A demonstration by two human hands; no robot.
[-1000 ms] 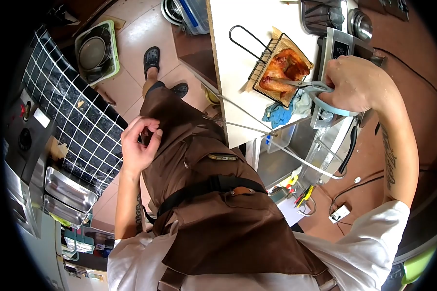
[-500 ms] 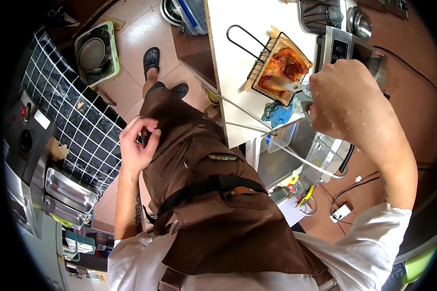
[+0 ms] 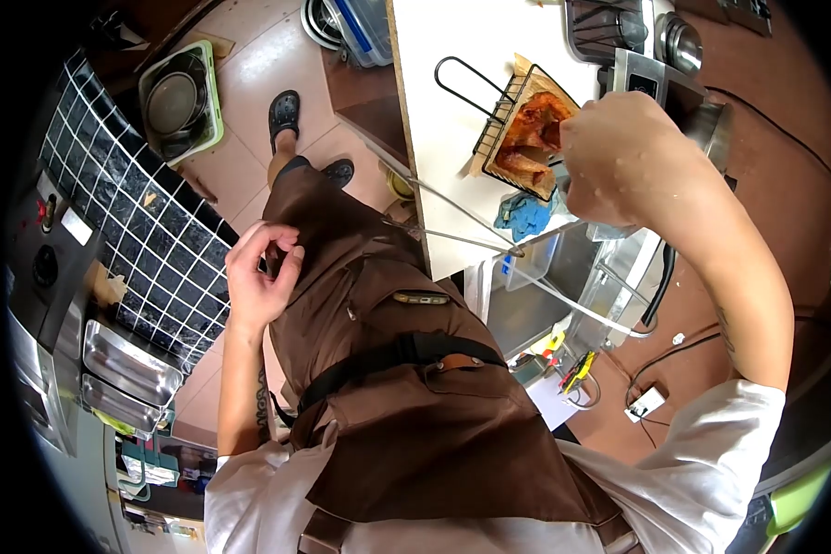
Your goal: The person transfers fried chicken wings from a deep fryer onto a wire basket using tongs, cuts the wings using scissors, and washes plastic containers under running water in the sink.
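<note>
My right hand is closed at the right side of a black wire basket lined with brown paper. Browned roast meat lies in the basket. The scissors in this hand are almost wholly hidden behind it. A long wire handle sticks out from the basket's upper left. Below the basket, a crumpled blue cloth rests on the white worktop. My left hand hangs over the brown apron, fingers loosely curled and apart from the thumb, with nothing in it.
A metal appliance stands beyond my right hand. Metal rods cross the worktop's near corner above a sink. At the left are a white wire grid, metal trays and a green-rimmed tub holding pans.
My right hand has moved left and closer to the basket, turning so that its back covers the scissors, which were plainly visible at the meat before. My left hand is almost unchanged.
</note>
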